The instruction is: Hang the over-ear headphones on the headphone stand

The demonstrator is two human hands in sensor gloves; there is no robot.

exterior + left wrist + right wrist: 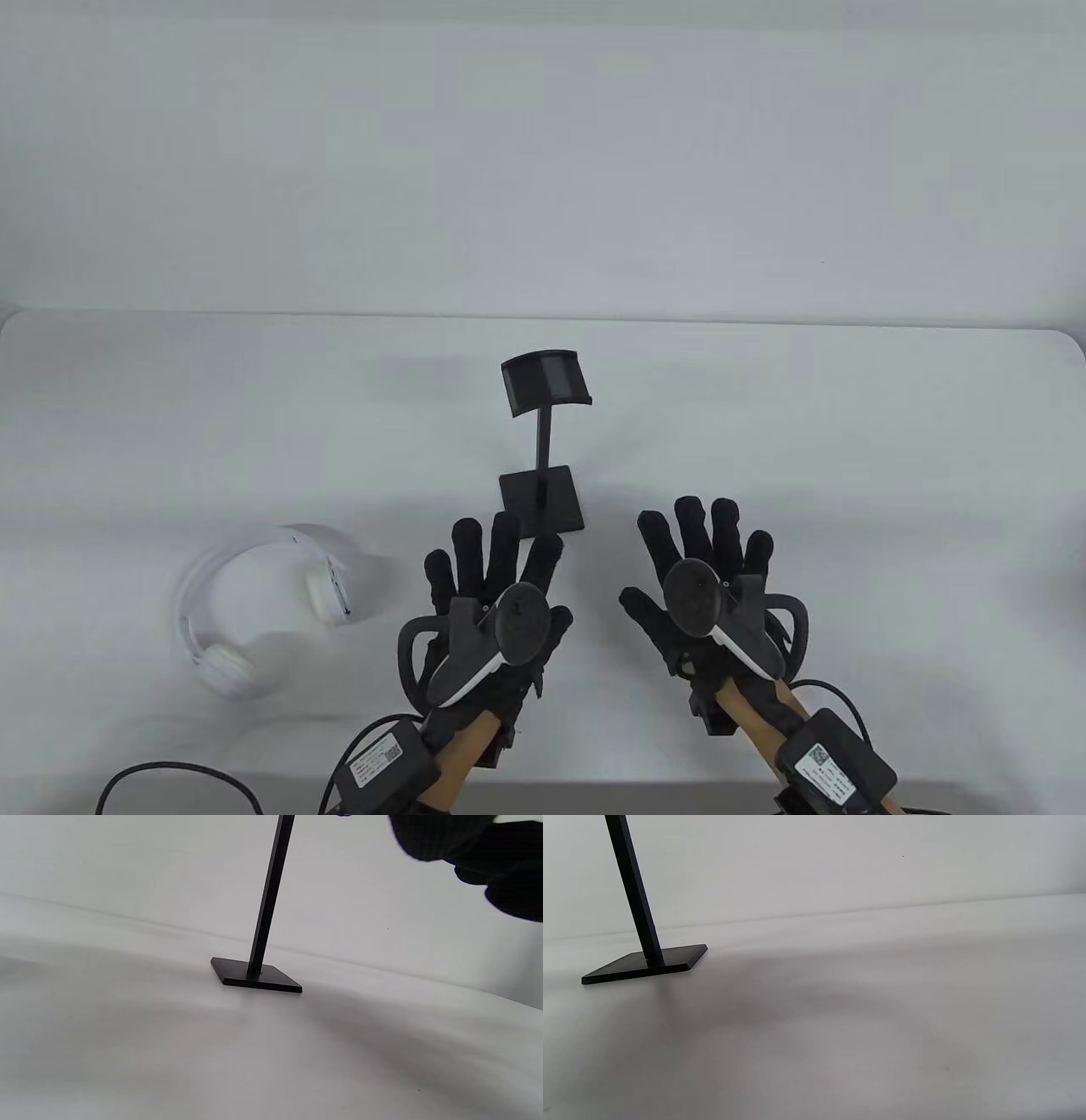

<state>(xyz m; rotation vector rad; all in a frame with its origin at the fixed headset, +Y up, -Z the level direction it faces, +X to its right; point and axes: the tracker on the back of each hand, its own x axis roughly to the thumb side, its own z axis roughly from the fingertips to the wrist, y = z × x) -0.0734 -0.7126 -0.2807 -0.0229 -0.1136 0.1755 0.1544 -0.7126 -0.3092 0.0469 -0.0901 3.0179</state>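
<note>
Down at the near edge, two gloved hands sit side by side over the table (pixel 764 407), each with a tracker strapped across its back. The left hand (pixel 501 598) is spread wide, fingers fanned and pointing away from the person, nothing in its grasp; its fingertips reach right up to the near corner of the stand's base plate, though contact cannot be confirmed from above. In the left wrist view, dark fingers (pixel 488 844) hang in at the top right corner, well clear of the post. The right hand (pixel 704 577) mirrors it: palm down, fingers splayed, holding nothing, sitting just to the right of the base. Its own wrist view shows no fingers at all, only the table and the stand off to the left.

Between and just beyond the hands stands the headphone stand (pixel 543 441), black, upright on a flat square base, its slim post rising to a curved cradle at the top, bare. The white headphones (pixel 254 598) lie flat on the table, off to the left of the left hand and apart from it.
</note>
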